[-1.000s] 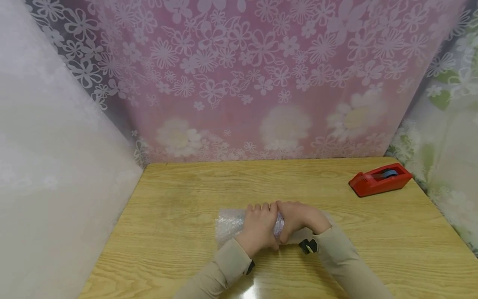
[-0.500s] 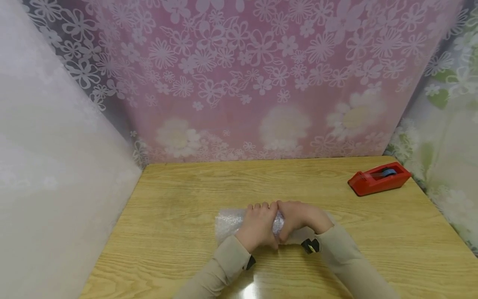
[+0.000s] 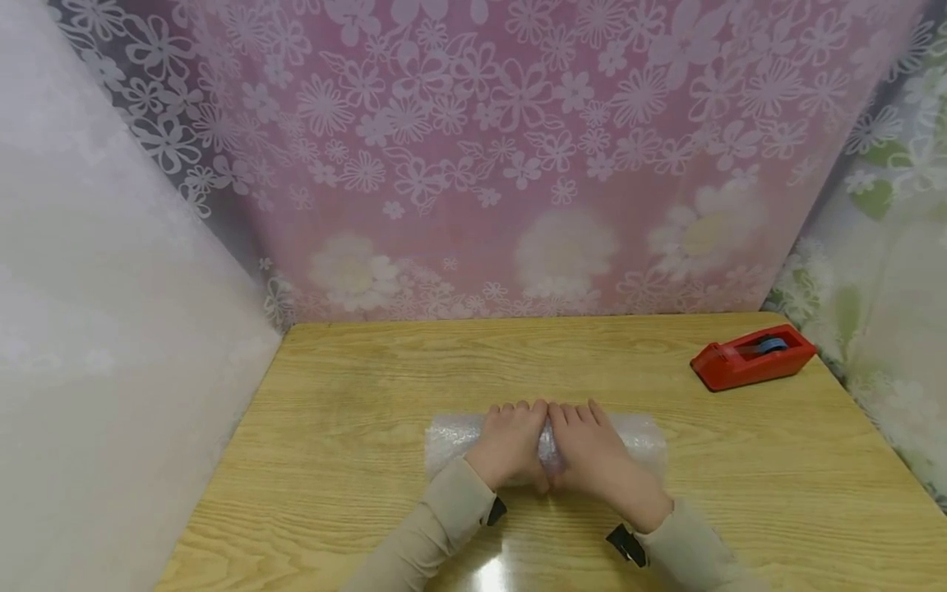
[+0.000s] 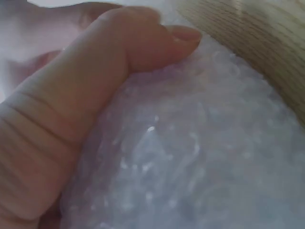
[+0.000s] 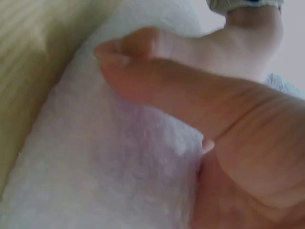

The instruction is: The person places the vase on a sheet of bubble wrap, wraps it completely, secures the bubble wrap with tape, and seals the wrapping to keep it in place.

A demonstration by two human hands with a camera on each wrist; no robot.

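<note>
A roll of clear bubble wrap [image 3: 642,440] lies crosswise near the front of the wooden table, its ends showing on both sides of my hands. My left hand [image 3: 512,448] grips its middle from above, fingers over the far side and thumb along the near side. Right beside it my right hand [image 3: 595,456] holds the roll the same way. In the left wrist view the left thumb [image 4: 100,67] presses on the bubbly wrap [image 4: 190,157]. The right thumb [image 5: 157,86] lies across it in the right wrist view. A faint purple tint shows through the plastic; what is inside cannot be made out.
A red tape dispenser [image 3: 755,358] with a blue-cored tape roll stands at the table's back right corner. Pink flowered cloth [image 3: 473,164] hangs behind the wooden table [image 3: 355,378], with pale sheets at left and right.
My right hand has turned from a sideways hold to a grip from above, its wrist swinging nearer and baring the roll's right end. The left hand and the roll stay nearly in place.
</note>
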